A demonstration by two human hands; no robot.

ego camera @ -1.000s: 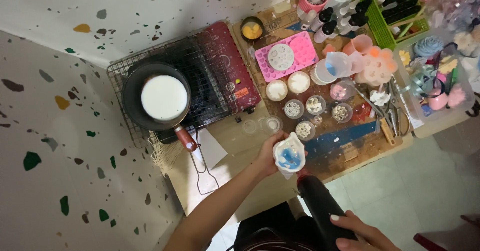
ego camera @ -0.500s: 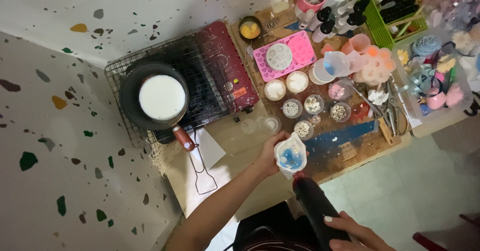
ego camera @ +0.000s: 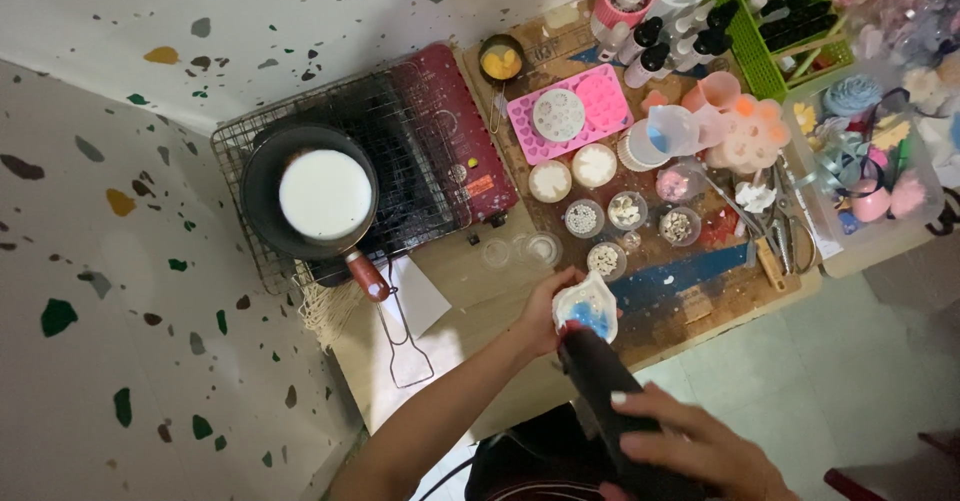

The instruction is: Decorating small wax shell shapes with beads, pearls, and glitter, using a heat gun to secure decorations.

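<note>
Far left on my feed I see a dark pan (ego camera: 312,196) filled with white liquid, sitting on a wire rack (ego camera: 400,131) over a red stove (ego camera: 470,131). Next comes the wooden table (ego camera: 470,281), crowded with a pink mould (ego camera: 572,111) and small round jars (ego camera: 610,211) of beads. At the table's near edge, my left hand (ego camera: 545,311) is wrapped around a white cup (ego camera: 587,306) with blue inside, fingers curled against its side and holding it just above the table. Touching the cup's near rim is the nozzle of a black heat gun (ego camera: 610,401), pointing into the cup. My right hand (ego camera: 690,446) clasps the gun's body from above, fingers closed over it. Farther right I see pink and orange cups (ego camera: 720,111), a green basket (ego camera: 765,36) of dark bottles, and a clear box (ego camera: 880,151) of colourful bits.
</note>
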